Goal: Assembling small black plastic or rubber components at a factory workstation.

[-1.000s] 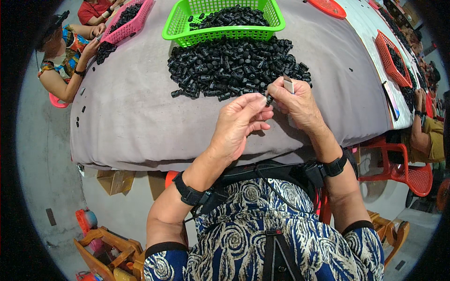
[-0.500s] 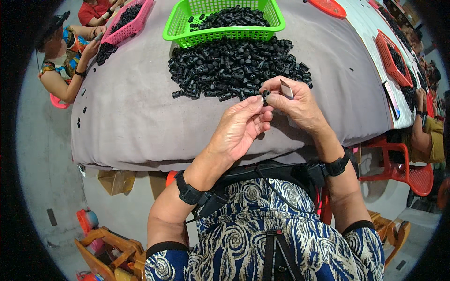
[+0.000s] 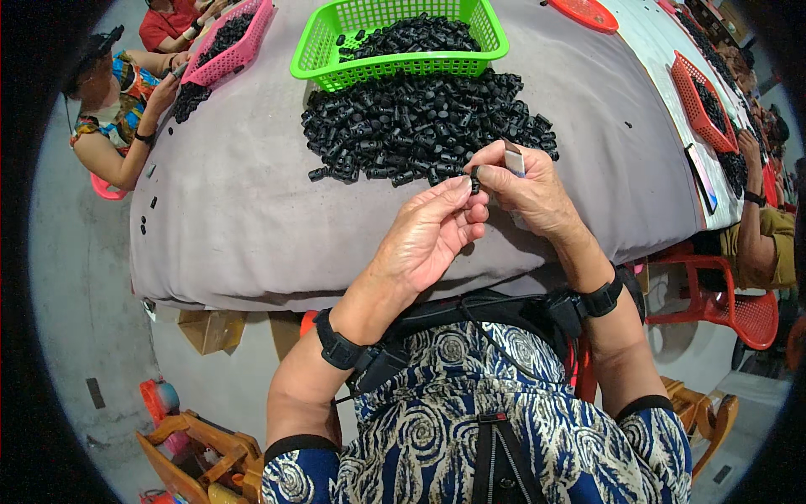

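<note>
Both hands meet just in front of a heap of small black plastic parts, cylindrical and shaped like cord locks. My left hand pinches one black plastic part between thumb and forefinger, its other fingers curled loosely below. My right hand is closed, with thumb and forefinger at the same part. A flat metal blade sticks up from my right hand, between thumb and forefinger; its lower end is mostly hidden by the hand. A green basket holding more of these parts stands behind the heap.
Grey cloth covers the table. A pink basket stands at the far left by a seated person. On the right are a red basket, a phone and another person's arm. A red chair is beside me.
The blade in my right hand has turned to a more upright angle. The black part has shifted slightly down between my fingertips. At the right, the other person's hand has moved up toward the red basket.
</note>
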Tool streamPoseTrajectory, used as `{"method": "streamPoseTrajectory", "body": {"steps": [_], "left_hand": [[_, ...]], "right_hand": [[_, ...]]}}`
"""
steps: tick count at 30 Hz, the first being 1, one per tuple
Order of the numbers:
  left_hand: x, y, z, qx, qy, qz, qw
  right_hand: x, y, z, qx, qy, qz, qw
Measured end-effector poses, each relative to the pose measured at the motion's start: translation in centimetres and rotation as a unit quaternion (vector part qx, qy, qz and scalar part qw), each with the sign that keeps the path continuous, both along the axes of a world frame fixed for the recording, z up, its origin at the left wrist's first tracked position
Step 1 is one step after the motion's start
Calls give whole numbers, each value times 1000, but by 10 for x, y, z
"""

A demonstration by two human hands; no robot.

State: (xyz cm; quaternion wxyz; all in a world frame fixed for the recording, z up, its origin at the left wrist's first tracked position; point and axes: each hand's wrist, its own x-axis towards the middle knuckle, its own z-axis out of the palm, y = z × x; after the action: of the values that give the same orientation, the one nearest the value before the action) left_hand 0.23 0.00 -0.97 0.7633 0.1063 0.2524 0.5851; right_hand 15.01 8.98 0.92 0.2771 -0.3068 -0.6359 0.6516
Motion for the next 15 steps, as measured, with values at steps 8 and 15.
{"method": "streamPoseTrajectory", "body": {"steps": [8, 15], "left_hand": [[0, 0, -3, 8, 4, -13, 1000], [-1, 0, -3, 9, 10, -5, 1000]], "right_hand": [[-3, -4, -4, -3, 45, -6, 999], [-4, -2, -6, 71, 36, 10, 997]]}}
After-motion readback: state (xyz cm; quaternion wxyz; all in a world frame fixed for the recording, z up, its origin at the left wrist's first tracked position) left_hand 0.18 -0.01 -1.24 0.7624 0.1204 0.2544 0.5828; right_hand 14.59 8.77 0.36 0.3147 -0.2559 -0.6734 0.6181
